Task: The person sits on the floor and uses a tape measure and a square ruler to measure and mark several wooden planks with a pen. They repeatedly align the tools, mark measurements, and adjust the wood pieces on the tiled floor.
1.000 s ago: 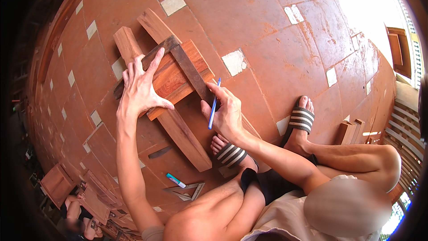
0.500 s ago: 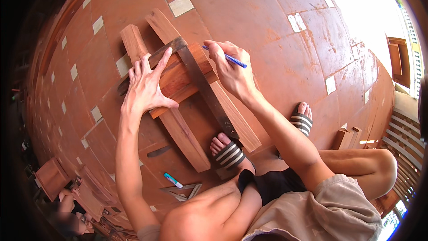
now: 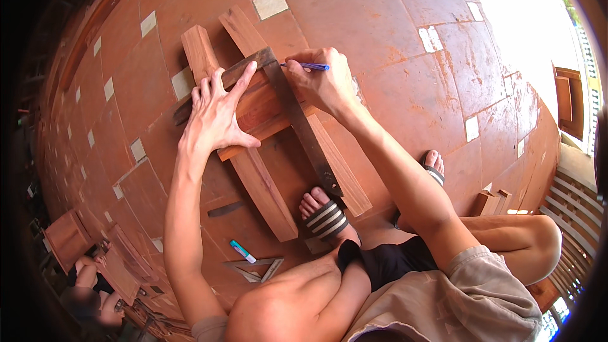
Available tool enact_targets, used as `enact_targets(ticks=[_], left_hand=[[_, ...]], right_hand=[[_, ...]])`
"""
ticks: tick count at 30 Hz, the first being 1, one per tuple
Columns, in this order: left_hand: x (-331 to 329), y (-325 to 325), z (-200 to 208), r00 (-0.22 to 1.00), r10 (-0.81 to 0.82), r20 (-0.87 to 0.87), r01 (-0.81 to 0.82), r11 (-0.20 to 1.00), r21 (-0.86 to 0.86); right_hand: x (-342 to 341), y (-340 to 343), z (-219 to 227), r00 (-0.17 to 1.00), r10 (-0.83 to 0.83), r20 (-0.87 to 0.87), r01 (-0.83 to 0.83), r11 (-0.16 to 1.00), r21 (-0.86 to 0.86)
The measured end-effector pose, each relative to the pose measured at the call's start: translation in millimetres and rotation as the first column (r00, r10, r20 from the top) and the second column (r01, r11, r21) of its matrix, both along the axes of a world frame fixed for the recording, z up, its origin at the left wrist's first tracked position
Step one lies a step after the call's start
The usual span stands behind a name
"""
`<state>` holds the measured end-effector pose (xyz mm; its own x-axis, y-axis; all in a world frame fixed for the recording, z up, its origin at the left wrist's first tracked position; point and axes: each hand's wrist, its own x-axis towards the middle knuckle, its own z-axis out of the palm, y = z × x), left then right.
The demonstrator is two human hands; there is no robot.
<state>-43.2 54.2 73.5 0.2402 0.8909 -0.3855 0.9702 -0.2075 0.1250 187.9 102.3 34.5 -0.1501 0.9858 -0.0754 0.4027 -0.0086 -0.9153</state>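
Observation:
My left hand (image 3: pixel 214 115) spans a short reddish wooden board (image 3: pixel 256 109), its fingers over the dark stock of a try square (image 3: pixel 305 139) and its thumb at the board's near edge, holding the two together. The square's long dark blade crosses the board and reaches toward my foot. In my right hand (image 3: pixel 329 82) a blue pen (image 3: pixel 315 66) is pinched, its tip end close to the corner of the square at the board's far right. Under the board lie two long wooden bars, a left one (image 3: pixel 263 193) and a right one (image 3: pixel 342 168).
Near my sandalled foot (image 3: pixel 324 214) lie a teal-and-white marker (image 3: pixel 242 251), a triangular set square (image 3: pixel 269 270) and a dark flat strip (image 3: pixel 225 209). Wood blocks (image 3: pixel 491 202) stand at right. Another person (image 3: pixel 88 297) sits by wooden pieces at lower left. Tiled floor (image 3: pixel 380 31) surrounds the work.
My right hand has moved slightly left with the pen, bringing the tip up to the square's blade; the pen now lies flatter. The left hand keeps its hold on square and board.

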Motion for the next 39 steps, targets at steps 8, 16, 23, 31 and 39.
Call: enact_targets(ticks=[8, 16, 23, 31, 39], left_hand=[[1.2, -1.1, -0.1, 1.0, 0.006, -0.008, -0.006, 1.0, -0.001], [0.9, -0.2, -2.7, 1.0, 0.004, -0.007, -0.004, 1.0, 0.014], [0.4, -0.2, -4.9, 1.0, 0.001, -0.004, -0.001, 1.0, 0.011], [-0.3, -1.2, -5.2, 1.0, 0.009, -0.023, -0.009, 1.0, 0.004], [-0.7, -0.3, -5.2, 1.0, -0.001, 0.001, 0.001, 1.0, 0.005]], right_hand=[[-2.1, 3.7, -0.8, 0.998, 0.041, 0.05, -0.041, 0.999, 0.0], [14.0, -27.1, 15.7, 0.993, 0.075, 0.092, -0.068, 0.995, -0.077], [35.5, -74.3, 17.5, 0.988, 0.091, 0.126, -0.073, 0.988, -0.136], [28.8, -114.2, 24.9, 0.979, -0.097, 0.178, 0.121, 0.985, -0.125], [16.4, -190.4, -14.6, 0.97, -0.081, 0.229, 0.106, 0.989, -0.101]])
